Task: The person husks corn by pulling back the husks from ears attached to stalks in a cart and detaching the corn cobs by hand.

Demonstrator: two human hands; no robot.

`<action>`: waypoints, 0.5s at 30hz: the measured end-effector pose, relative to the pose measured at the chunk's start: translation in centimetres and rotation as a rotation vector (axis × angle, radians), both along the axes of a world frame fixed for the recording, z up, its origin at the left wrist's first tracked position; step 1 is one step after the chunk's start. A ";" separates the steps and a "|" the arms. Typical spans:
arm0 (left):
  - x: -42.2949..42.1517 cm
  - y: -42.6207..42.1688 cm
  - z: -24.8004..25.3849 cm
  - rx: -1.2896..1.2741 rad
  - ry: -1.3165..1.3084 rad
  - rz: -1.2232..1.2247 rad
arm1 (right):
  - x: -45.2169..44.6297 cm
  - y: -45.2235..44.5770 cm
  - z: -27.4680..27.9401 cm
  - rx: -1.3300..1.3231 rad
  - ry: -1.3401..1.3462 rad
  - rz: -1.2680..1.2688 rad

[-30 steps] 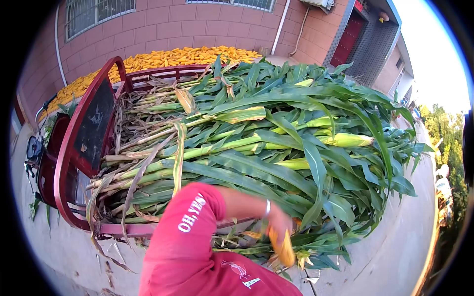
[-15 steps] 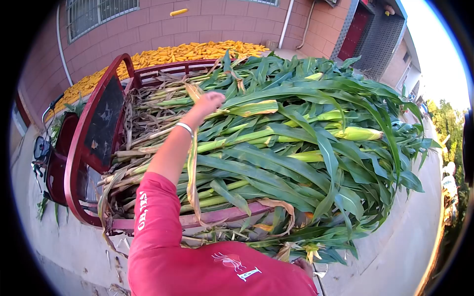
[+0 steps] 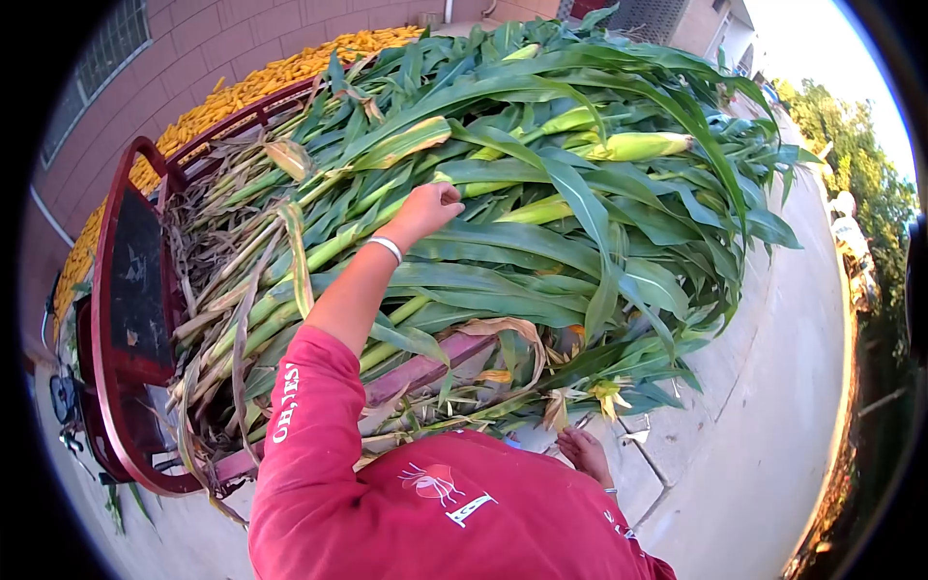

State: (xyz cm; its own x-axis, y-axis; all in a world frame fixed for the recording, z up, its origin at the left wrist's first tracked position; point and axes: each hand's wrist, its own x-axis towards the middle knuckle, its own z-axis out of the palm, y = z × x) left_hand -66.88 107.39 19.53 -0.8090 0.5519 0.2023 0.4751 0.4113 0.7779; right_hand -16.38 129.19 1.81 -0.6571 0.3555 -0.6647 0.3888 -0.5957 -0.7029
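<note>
My left hand [image 3: 430, 211] is stretched out over the load of green corn stalks [image 3: 503, 256], its fingers curled in and nothing visible in them. A pale ear of corn in its husk [image 3: 638, 147] lies on the leaves to the right of it. Low in the view, near my body, my right hand [image 3: 583, 456] hangs beside some hanging leaves and a yellowish opened husk [image 3: 609, 394]. Its fingers are loosely extended and I see nothing in them. The stalks lie on a red metal cart [image 3: 126, 416], cut ends to the left and leaves to the right.
Husked yellow corn ears [image 3: 290, 72] are heaped along the pink brick wall [image 3: 222, 34] behind the cart. The cart's red side rail [image 3: 425, 372] runs between me and the load. Concrete ground [image 3: 764, 387] stretches to the right, with trees [image 3: 831, 126] beyond.
A yellow corn ear was in the air before the wall and is out of view now. My left hand has come lower over the stalks; my right hand has risen into view. The camera view has shifted.
</note>
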 end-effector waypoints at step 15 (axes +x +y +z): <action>-1.7 6.7 -0.2 -0.456 0.481 0.370 | 10.4 1.3 -2.1 0.034 -0.112 -0.275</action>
State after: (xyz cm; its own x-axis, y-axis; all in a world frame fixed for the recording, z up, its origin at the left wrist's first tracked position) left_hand -68.57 114.08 19.32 -0.8379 0.3752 0.3965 0.4876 0.8409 0.2348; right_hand -5.94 130.46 -0.31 -0.4562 0.5335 -0.7122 0.2926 -0.6659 -0.6862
